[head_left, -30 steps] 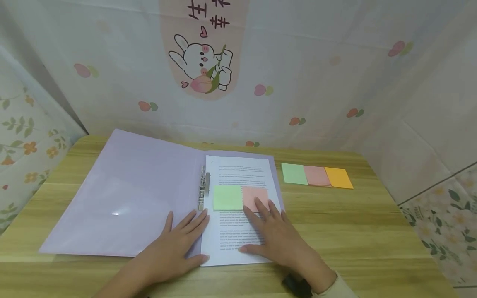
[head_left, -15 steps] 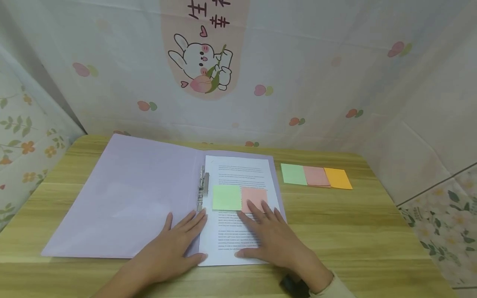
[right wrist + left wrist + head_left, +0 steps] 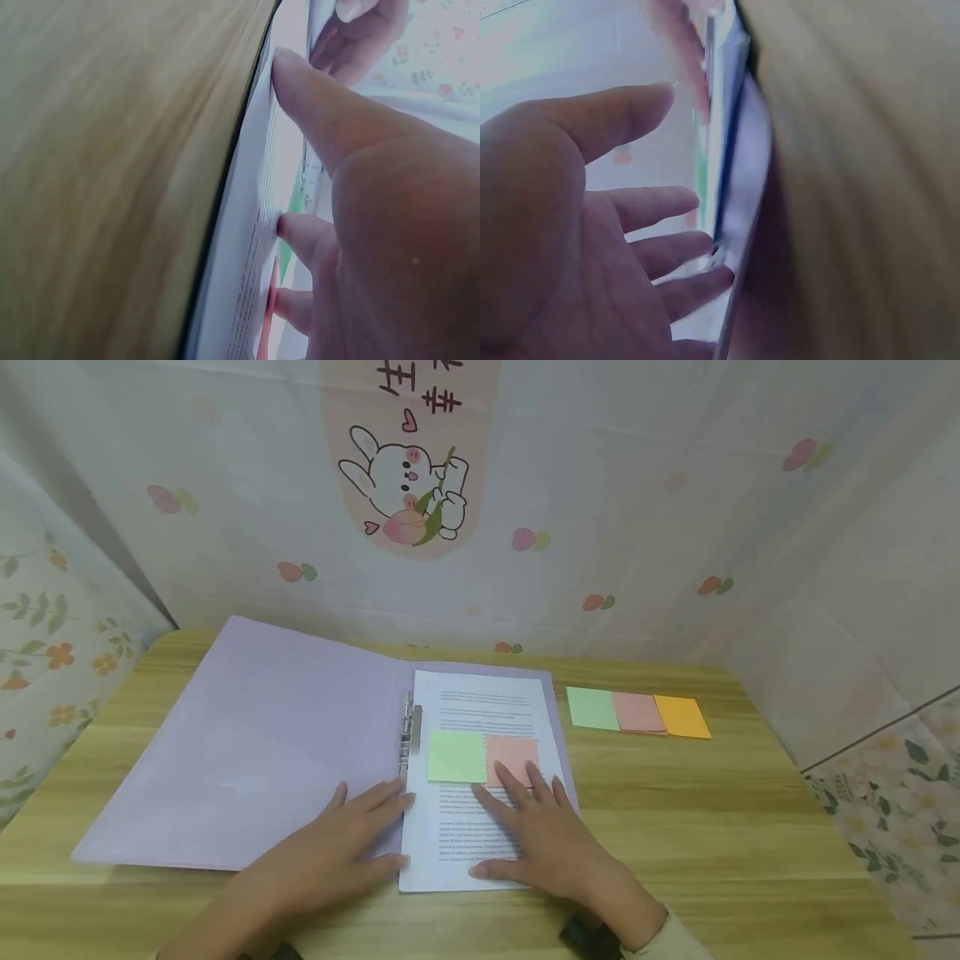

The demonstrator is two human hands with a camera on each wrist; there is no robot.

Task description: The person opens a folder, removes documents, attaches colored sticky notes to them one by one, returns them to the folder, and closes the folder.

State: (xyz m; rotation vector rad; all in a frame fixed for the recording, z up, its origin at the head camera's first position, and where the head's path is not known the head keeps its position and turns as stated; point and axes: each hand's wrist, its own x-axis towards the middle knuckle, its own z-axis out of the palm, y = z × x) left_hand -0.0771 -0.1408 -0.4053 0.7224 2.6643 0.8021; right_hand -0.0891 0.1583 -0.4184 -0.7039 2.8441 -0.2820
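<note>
A lilac ring binder (image 3: 292,718) lies opened flat, with a stack of printed sheets (image 3: 465,852) on its right side beside a metal clip (image 3: 412,735). On the top sheet sit a green sticky note (image 3: 457,757) and, to its right, a pink sticky note (image 3: 513,750). My right hand (image 3: 551,843) rests spread on the page, some fingertips on the pink note and the thumb near the bottom edge. With fingers extended, my left hand (image 3: 348,839) is at the sheets' left edge, below the clip. It grips nothing; whether its fingertips touch the paper is unclear.
Right of the binder lie three sticky pads side by side: green (image 3: 593,708), pink (image 3: 638,712) and orange (image 3: 682,717). The wooden table (image 3: 697,835) ends at the back against a patterned white curtain (image 3: 622,510).
My left hand has shifted slightly left and its thumb has come off the page's corner. The right hand has slid a little left over the page and stays spread there.
</note>
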